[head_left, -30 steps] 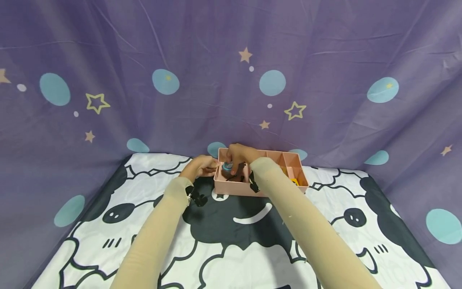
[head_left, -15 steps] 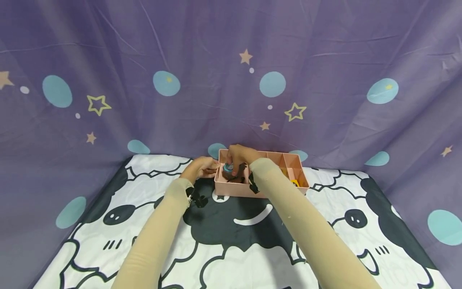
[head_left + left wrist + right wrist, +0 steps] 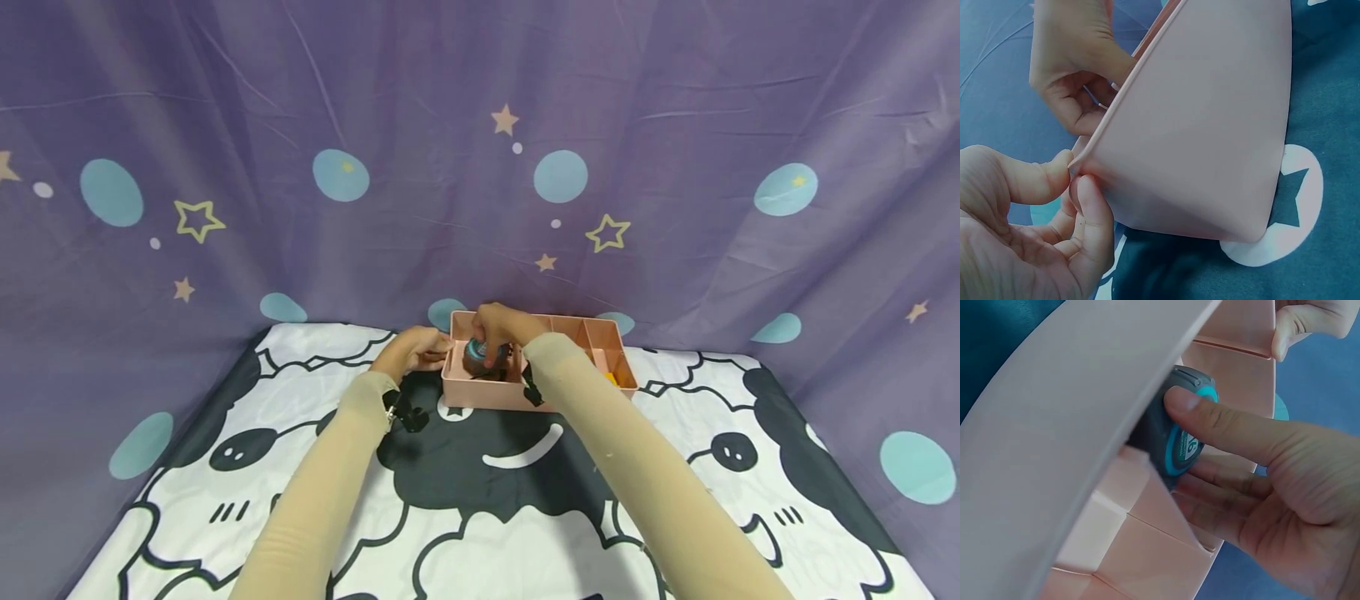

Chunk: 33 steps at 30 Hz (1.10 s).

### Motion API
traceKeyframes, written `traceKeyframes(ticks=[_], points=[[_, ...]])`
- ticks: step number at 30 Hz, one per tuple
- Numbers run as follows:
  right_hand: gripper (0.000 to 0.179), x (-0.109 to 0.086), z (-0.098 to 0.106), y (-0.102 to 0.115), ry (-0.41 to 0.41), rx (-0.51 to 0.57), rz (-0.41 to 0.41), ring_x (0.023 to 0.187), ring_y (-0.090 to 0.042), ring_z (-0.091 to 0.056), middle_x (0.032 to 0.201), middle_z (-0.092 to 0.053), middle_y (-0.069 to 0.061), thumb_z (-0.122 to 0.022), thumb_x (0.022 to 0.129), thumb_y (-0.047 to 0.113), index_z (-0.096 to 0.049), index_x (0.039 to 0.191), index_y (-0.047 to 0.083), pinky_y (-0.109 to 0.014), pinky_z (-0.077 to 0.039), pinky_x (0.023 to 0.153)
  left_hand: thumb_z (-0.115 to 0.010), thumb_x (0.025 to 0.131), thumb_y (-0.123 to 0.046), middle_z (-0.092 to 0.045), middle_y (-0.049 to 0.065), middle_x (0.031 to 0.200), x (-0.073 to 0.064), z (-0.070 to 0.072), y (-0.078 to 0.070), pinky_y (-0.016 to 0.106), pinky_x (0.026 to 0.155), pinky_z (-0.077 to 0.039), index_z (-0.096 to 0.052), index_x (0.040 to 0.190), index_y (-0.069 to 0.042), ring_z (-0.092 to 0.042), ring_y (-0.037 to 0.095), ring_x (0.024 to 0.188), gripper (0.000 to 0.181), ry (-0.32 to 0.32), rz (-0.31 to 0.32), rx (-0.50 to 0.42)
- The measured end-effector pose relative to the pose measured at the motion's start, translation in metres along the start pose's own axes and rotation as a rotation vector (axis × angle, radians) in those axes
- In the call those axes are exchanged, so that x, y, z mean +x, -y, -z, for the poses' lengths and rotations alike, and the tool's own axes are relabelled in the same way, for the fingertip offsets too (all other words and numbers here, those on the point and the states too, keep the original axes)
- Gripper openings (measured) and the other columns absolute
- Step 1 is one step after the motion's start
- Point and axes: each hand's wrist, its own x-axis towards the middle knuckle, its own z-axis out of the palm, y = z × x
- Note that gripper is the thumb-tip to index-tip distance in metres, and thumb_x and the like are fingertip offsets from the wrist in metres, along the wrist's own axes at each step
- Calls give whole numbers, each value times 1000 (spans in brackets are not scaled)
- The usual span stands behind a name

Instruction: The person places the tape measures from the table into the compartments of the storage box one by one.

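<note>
My left hand [image 3: 416, 348] pinches the rim of a pink divided box [image 3: 480, 395] at its left end. In the left wrist view the thumb [image 3: 1041, 181] lies on the rim's edge with the fingers against the outer wall. My right hand [image 3: 498, 323] reaches over the box and grips a dark grey tape measure [image 3: 1161, 434] with a teal ring, inside the leftmost compartment. The right thumb [image 3: 1197, 415] presses on one side of the case, and the fingers go round behind it. The tape measure's lower part is hidden by the box's front wall and a divider.
A small yellow thing [image 3: 611, 378] lies in the box's right compartment. The box stands on a black-and-white cartoon-print cloth [image 3: 517, 550], close to a purple curtain [image 3: 420, 250] with stars and teal dots. My right forearm covers part of the box's middle.
The tape measure has turned slightly in my right hand, so more of its rounded side shows. The left hand keeps its place on the rim; the head view has shifted slightly.
</note>
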Motion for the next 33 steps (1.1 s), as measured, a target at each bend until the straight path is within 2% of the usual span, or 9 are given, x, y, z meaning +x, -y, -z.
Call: traceKeyframes(ticks=[8, 14, 17, 20, 23, 26, 29, 31, 33], points=[[33, -2, -1, -1, -7, -9, 10, 76, -12, -46, 104, -62, -11, -86, 78, -2, -67, 105, -4, -36, -54, 74, -72, 92, -13, -72, 2, 90, -38, -12, -9, 34, 74, -62, -63, 124, -12, -71, 15, 78, 33, -26, 2, 5], [36, -5, -3, 0, 13, 82, -8, 78, -15, -49, 108, -60, -16, -83, 78, -8, -63, 108, -9, -52, -60, 88, -78, 88, -16, -73, 4, 99, -40, -12, -9, 35, 77, -62, -65, 123, -14, -72, 17, 84, 38, -24, 9, 2], [36, -4, -3, 2, 15, 80, -14, 79, -15, -50, 107, -61, -15, -83, 78, -9, -64, 108, -7, -49, -61, 85, -81, 85, -17, -73, 2, 96, -30, -8, -6, 35, 76, -62, -66, 122, -14, -72, 17, 84, 40, -8, 7, -1], [35, -3, -2, 4, 12, 30, -5, 76, -14, -48, 97, -61, -9, -84, 78, -6, -67, 107, -7, -40, -58, 75, -82, 84, -17, -73, 0, 90, -39, -10, -9, 33, 75, -62, -66, 118, -13, -71, 15, 81, 38, 13, -1, -8], [31, 0, -1, 6, 4, -84, 20, 72, -13, -46, 84, -56, -2, -86, 78, -1, -70, 104, -5, -31, -49, 65, -80, 87, -15, -73, -1, 86, -75, -22, -19, 32, 73, -62, -65, 114, -11, -71, 13, 78, 31, 23, -14, -11], [28, 2, 0, 9, -4, -181, 29, 69, -12, -47, 78, -53, 3, -87, 79, 4, -71, 101, -2, -25, -43, 60, -73, 93, -11, -74, 0, 88, -147, -46, -38, 30, 75, -62, -64, 115, -8, -71, 11, 78, 25, 22, -29, 3], [27, 4, -1, 10, -5, -219, 26, 68, -11, -47, 76, -53, 4, -87, 79, 6, -71, 100, -1, -24, -42, 59, -71, 94, -10, -73, 1, 90, -198, -63, -53, 27, 77, -61, -62, 119, -3, -69, 11, 77, 27, 22, -42, 24], [27, 4, -2, 10, -5, -224, 24, 68, -11, -47, 77, -53, 4, -87, 79, 6, -71, 101, 0, -24, -42, 59, -75, 91, -9, -73, 3, 87, -211, -65, -56, 26, 74, -61, -62, 115, 0, -69, 11, 75, 29, 67, -57, 13], [28, 5, -2, 10, -7, -230, 28, 68, -11, -47, 77, -53, 3, -87, 79, 6, -71, 101, 0, -24, -41, 59, -76, 90, -10, -72, 2, 87, -201, -62, -56, 25, 76, -60, -63, 115, 0, -67, 10, 74, 30, 59, -52, 27]])
